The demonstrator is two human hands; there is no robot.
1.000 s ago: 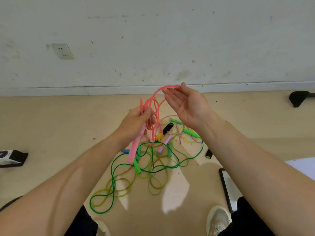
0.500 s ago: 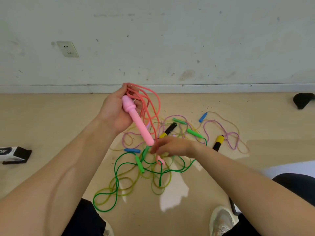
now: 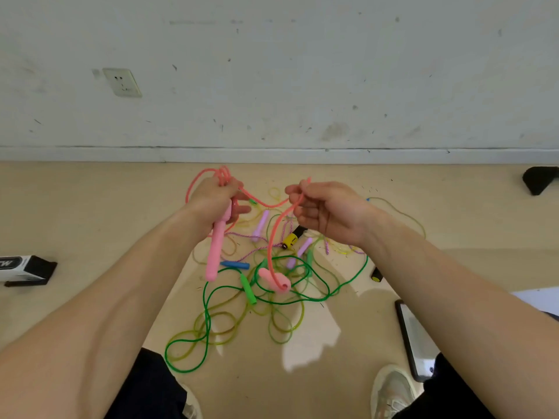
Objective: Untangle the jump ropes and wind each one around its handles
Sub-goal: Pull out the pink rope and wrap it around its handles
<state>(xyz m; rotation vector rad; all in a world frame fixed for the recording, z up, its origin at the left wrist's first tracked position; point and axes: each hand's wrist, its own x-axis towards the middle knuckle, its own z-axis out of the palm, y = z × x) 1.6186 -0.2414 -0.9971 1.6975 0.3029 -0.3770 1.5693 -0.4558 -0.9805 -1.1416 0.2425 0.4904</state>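
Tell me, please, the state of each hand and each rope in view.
Left hand: grips pink handle and coiled pink cord.
Right hand: pinches the loose pink cord.
Second pink handle: at that cord's lower end, unwound.
Green rope: tangled on the floor.
Purple rope: tangled, on the floor.

From where I stand the pink rope [image 3: 269, 243] is a smooth, faintly glossy plastic cord and its pink handle [image 3: 216, 249] a matt, soft-looking plastic. The green rope [image 3: 207, 313] is shiny and see-through like vinyl tubing, while the purple cord [image 3: 242, 235] is a rough twisted braid. The floor [image 3: 90, 207] is smooth, pale and wood-toned with a dull sheen, and the wall [image 3: 302, 71] is matt, scuffed paint.
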